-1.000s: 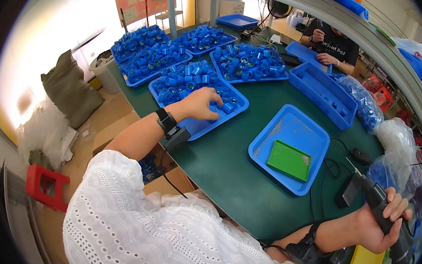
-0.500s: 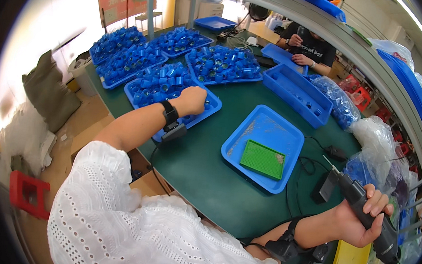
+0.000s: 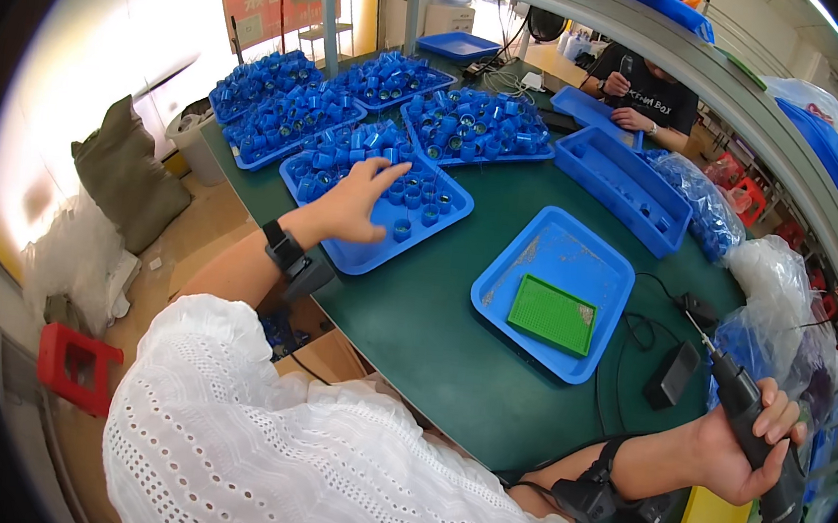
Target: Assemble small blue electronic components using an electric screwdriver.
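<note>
Over the nearest blue tray (image 3: 380,255) of small blue plastic caps (image 3: 413,196) hovers my left hand (image 3: 352,204), its thumb and fingers spread with nothing seen between them. Several caps stand upright and apart on that tray's right part, close to my fingertips; the others lie heaped behind the hand. At the right, my right hand (image 3: 743,451) wraps round a black electric screwdriver (image 3: 740,404), whose thin bit points up and to the left. Between my hands lies a shallow blue tray (image 3: 563,236) with a green perforated block (image 3: 552,315) in it.
More heaped cap trays (image 3: 481,125) fill the far left of the green table (image 3: 411,351). A deep blue bin (image 3: 625,185) and plastic bags (image 3: 771,277) line the right. Cables run near a black box (image 3: 672,374). Across the table, a co-worker (image 3: 653,98) sits at another blue tray.
My left hand has gone from closed fingers at the tray to spread fingers, drawn back slightly toward me. The whole view has shifted a little; my right hand keeps the screwdriver.
</note>
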Action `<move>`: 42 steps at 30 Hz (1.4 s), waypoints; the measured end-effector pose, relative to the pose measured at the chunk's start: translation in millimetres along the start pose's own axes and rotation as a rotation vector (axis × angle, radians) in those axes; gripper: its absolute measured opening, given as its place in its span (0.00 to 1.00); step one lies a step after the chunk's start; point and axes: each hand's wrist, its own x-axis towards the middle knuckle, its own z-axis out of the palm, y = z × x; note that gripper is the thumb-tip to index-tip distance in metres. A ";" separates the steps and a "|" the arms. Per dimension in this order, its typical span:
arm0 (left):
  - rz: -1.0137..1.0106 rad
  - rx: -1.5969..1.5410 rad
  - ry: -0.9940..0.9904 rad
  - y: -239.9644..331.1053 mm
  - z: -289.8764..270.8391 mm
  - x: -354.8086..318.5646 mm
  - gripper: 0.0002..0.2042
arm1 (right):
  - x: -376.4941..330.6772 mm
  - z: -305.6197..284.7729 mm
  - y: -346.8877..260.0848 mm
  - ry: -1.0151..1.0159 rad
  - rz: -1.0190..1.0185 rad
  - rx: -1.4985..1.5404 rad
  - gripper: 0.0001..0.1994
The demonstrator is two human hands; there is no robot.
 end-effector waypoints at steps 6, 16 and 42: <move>0.088 0.228 -0.001 -22.7 44.3 17.8 0.50 | -3.2 6.6 5.6 -0.012 0.033 -0.001 0.11; 0.092 0.161 0.127 -35.9 68.5 73.0 0.50 | -8.0 12.8 0.0 -0.035 -0.009 -0.045 0.11; -0.034 -0.073 0.226 -25.5 8.6 20.4 0.32 | -1.3 5.7 5.4 -0.009 0.036 -0.010 0.13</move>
